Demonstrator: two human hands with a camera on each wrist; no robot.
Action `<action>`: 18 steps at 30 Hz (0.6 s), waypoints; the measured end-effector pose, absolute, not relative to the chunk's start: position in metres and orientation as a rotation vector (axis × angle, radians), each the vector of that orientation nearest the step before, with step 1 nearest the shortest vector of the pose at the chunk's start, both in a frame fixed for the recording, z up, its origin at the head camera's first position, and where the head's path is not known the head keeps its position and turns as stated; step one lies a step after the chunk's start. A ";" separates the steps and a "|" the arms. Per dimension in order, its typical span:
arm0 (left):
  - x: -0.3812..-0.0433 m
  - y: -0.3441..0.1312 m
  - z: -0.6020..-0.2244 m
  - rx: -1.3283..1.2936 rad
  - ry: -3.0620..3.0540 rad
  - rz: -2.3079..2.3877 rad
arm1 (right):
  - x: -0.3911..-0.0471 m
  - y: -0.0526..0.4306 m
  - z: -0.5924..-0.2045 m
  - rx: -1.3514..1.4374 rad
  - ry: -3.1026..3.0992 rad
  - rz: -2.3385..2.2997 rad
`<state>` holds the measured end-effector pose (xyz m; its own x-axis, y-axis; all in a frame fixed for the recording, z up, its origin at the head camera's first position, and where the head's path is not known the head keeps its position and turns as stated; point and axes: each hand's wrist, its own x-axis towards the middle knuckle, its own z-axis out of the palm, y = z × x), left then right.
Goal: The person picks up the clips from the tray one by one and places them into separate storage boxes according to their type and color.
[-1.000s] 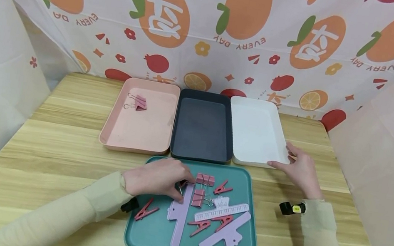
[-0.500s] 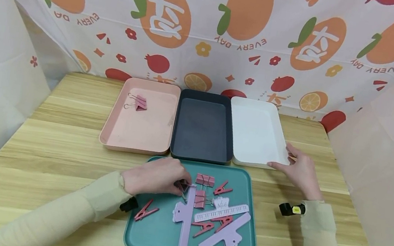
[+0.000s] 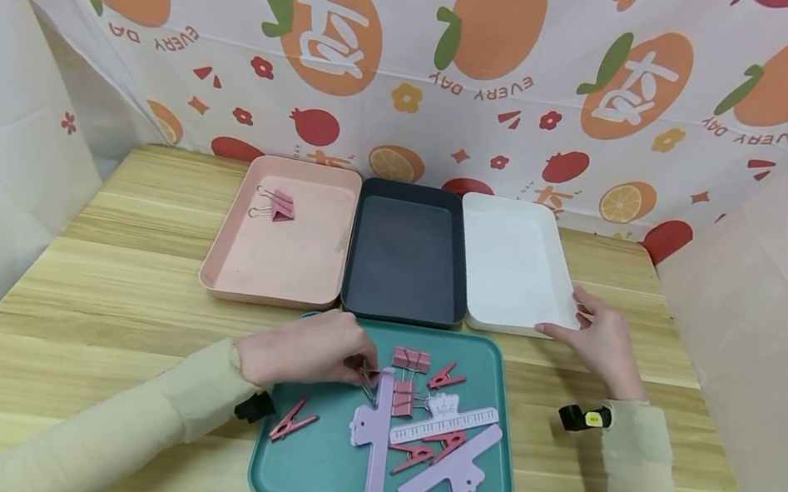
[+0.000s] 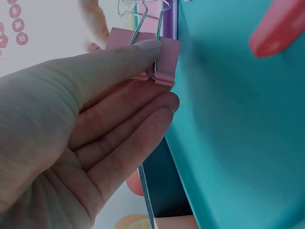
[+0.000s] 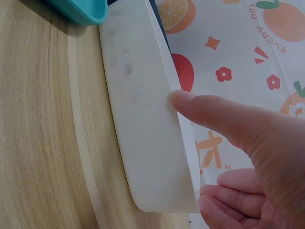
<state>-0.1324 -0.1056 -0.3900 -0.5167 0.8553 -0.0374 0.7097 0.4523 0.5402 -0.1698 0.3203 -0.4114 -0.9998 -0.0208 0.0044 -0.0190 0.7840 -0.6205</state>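
Note:
Over the left side of the teal tray point(image 3: 317, 471), my left hand point(image 3: 319, 349) pinches a pink binder clip point(image 4: 168, 57) between thumb and fingers, its wire handles showing in the left wrist view. Just right of it lies a long lilac clip point(image 3: 378, 446). Beyond that are two more pink binder clips, including one nearby point(image 3: 403, 399), a white piano-key clip point(image 3: 444, 425) and another lilac clip point(image 3: 450, 466). Several red clothespins, one by my left wrist point(image 3: 292, 421), lie on the tray too. My right hand point(image 3: 603, 343) holds the near right corner of the white tray point(image 5: 143, 119), thumb on its rim.
Behind the teal tray, a pink tray point(image 3: 285, 264) and a dark grey tray point(image 3: 407, 260) stand in a row with the white one. Inside the pink tray sits a pink binder clip point(image 3: 282, 206). A fruit-print curtain point(image 3: 418, 73) closes off the wooden table's back point(image 3: 131, 285).
My left hand has drawn slightly left with the binder clip. The long lilac clip beside it, and a red clothespin, have shifted right. The right hand has stayed put.

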 end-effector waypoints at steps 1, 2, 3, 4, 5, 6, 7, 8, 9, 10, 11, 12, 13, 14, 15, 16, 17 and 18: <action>-0.132 -0.106 -0.389 1.338 2.403 0.689 | -0.170 0.320 -0.411 -0.033 2.963 -1.034; -0.132 -0.107 -0.389 1.336 2.403 0.700 | -0.170 0.320 -0.411 -0.032 2.963 -1.037; -0.132 -0.108 -0.388 1.333 2.403 0.710 | -0.170 0.320 -0.411 -0.032 2.963 -1.040; -0.133 -0.109 -0.388 1.330 2.405 0.717 | -0.169 0.320 -0.411 -0.032 2.962 -1.043; -0.133 -0.110 -0.386 1.323 2.405 0.726 | -0.169 0.320 -0.411 -0.033 2.962 -1.047; -0.133 -0.111 -0.386 1.315 2.407 0.732 | -0.169 0.320 -0.411 -0.033 2.963 -1.048; -0.133 -0.112 -0.385 1.305 2.407 0.739 | -0.169 0.320 -0.411 -0.033 2.963 -1.050; -0.133 -0.113 -0.385 1.298 2.410 0.744 | -0.169 0.320 -0.411 -0.033 2.963 -1.050; -0.134 -0.114 -0.384 1.292 2.415 0.746 | -0.169 0.320 -0.411 -0.032 2.963 -1.048; -0.134 -0.115 -0.384 1.287 2.421 0.749 | -0.169 0.320 -0.411 -0.032 2.964 -1.046; -0.134 -0.116 -0.383 1.282 2.428 0.751 | -0.169 0.320 -0.411 -0.032 2.964 -1.045; -0.134 -0.116 -0.383 1.274 2.434 0.752 | -0.169 0.320 -0.412 -0.033 2.965 -1.044; -0.134 -0.117 -0.382 1.266 2.440 0.756 | -0.169 0.320 -0.412 -0.034 2.965 -1.044; -0.134 -0.118 -0.381 1.260 2.448 0.757 | -0.169 0.320 -0.412 -0.035 2.966 -1.043; -0.134 -0.119 -0.381 1.248 2.453 0.760 | -0.169 0.320 -0.412 -0.035 2.966 -1.043; -0.134 -0.120 -0.380 1.237 2.459 0.761 | -0.169 0.320 -0.412 -0.036 2.967 -1.043; -0.135 -0.121 -0.380 1.224 2.463 0.768 | -0.169 0.320 -0.412 -0.036 2.967 -1.044; -0.135 -0.122 -0.379 1.210 2.468 0.772 | -0.170 0.320 -0.412 -0.036 2.967 -1.043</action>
<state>-0.1348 -0.1223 -0.3791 -0.6073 0.7943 -0.0194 0.6416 0.5046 0.5777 -0.1696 0.3203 -0.4118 -0.9997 -0.0205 0.0113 -0.0231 0.7798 -0.6255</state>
